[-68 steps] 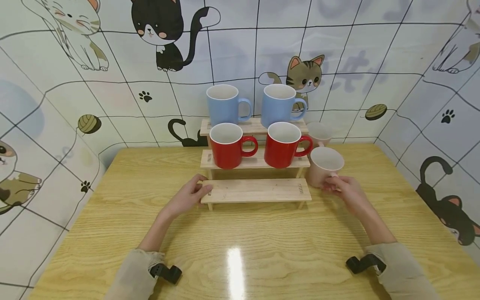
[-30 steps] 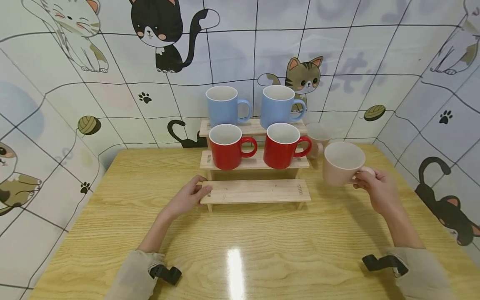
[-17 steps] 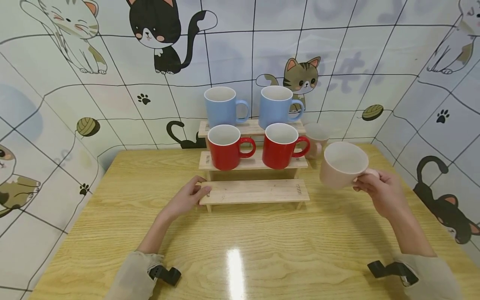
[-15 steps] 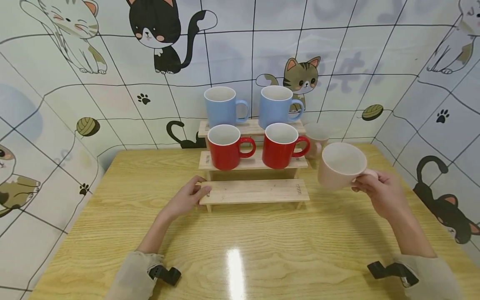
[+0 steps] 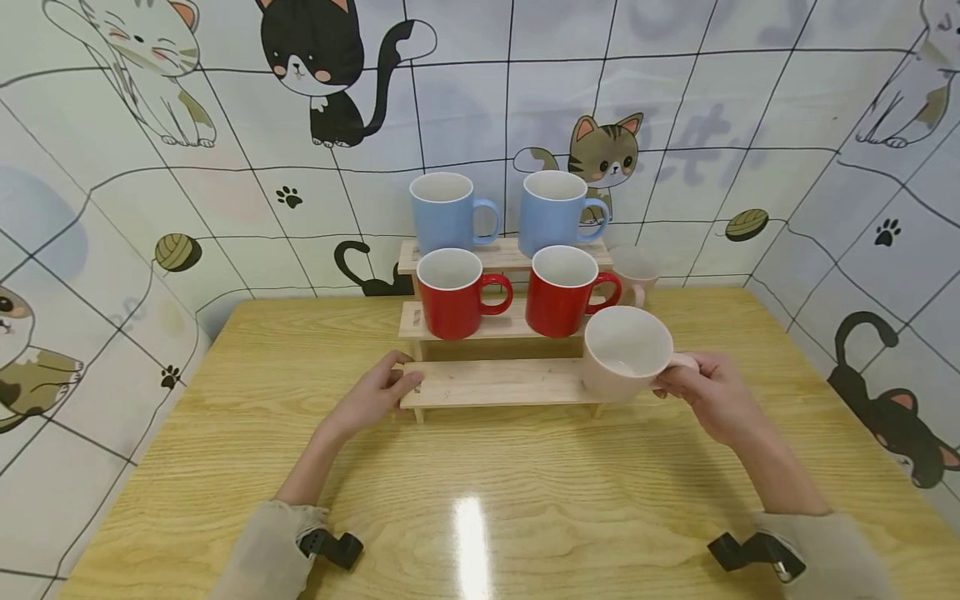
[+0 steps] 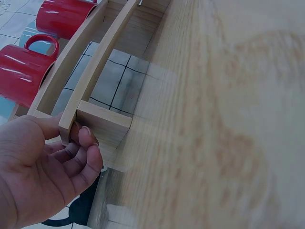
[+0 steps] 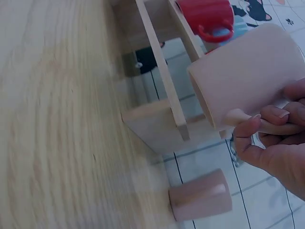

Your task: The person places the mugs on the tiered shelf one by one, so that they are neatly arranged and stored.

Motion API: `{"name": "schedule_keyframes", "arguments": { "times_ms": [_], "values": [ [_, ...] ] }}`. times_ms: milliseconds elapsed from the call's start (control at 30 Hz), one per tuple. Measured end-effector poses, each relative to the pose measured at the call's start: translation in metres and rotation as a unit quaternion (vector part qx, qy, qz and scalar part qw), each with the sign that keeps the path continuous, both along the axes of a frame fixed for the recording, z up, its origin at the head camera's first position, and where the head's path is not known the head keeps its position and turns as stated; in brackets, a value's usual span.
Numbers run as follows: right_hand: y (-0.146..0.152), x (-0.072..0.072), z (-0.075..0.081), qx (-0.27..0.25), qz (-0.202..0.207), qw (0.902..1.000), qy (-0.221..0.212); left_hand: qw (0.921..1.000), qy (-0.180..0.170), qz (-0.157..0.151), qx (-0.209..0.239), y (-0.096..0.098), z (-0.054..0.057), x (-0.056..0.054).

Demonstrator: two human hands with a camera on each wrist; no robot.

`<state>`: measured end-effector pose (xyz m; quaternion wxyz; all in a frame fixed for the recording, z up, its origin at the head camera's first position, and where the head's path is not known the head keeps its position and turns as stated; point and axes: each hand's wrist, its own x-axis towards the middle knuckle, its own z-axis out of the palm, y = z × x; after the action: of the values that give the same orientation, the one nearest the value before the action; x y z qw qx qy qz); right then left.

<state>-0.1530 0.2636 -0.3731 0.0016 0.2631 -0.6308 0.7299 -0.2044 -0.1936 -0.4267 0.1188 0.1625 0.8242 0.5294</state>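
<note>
My right hand (image 5: 708, 392) pinches the handle of a pale pink mug (image 5: 626, 354). In the head view that mug overlaps the right end of the rack's lowest shelf; the right wrist view shows its base held above the shelf board. With thumb on top and fingers curled beneath, my left hand (image 5: 372, 393) grips the left end of the lowest shelf of the wooden three-step rack (image 5: 495, 383). Two red mugs (image 5: 452, 304) stand on the middle step, two light blue mugs (image 5: 444, 217) on the top step. All their handles point right.
Another pink mug (image 5: 636, 271) stands on the table behind the held one, to the right of the rack. The wooden table (image 5: 300, 350) meets a cat-patterned backdrop (image 5: 480, 108) behind the rack and at both sides.
My right hand lifted the front pink mug from the table beside the rack, carried it right, then brought it left over the lowest shelf. My left hand stays on the rack.
</note>
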Motion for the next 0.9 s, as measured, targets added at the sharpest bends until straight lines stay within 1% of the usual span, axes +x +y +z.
{"name": "schedule_keyframes", "arguments": {
  "times_ms": [133, 367, 567, 700, 900],
  "values": [
    [-0.018, -0.001, -0.002, 0.02, 0.026, 0.9995, 0.001, 1.0, -0.002, 0.0, 0.001, 0.0, -0.001, 0.0],
    [-0.046, -0.004, -0.005, 0.072, 0.028, 0.9968, -0.02, 1.0, -0.007, 0.002, 0.006, 0.001, -0.001, -0.001],
    [-0.07, -0.007, -0.005, 0.072, 0.032, 0.9961, -0.039, 1.0, -0.005, 0.001, 0.006, 0.002, 0.001, 0.0],
    [-0.086, -0.01, -0.005, 0.081, 0.027, 0.9953, -0.046, 0.9999, -0.008, 0.001, 0.01, 0.001, 0.001, 0.0],
    [-0.106, -0.016, -0.009, 0.093, 0.021, 0.9937, -0.058, 0.9999, -0.011, 0.003, 0.012, 0.0, 0.001, 0.001]
  ]
}}
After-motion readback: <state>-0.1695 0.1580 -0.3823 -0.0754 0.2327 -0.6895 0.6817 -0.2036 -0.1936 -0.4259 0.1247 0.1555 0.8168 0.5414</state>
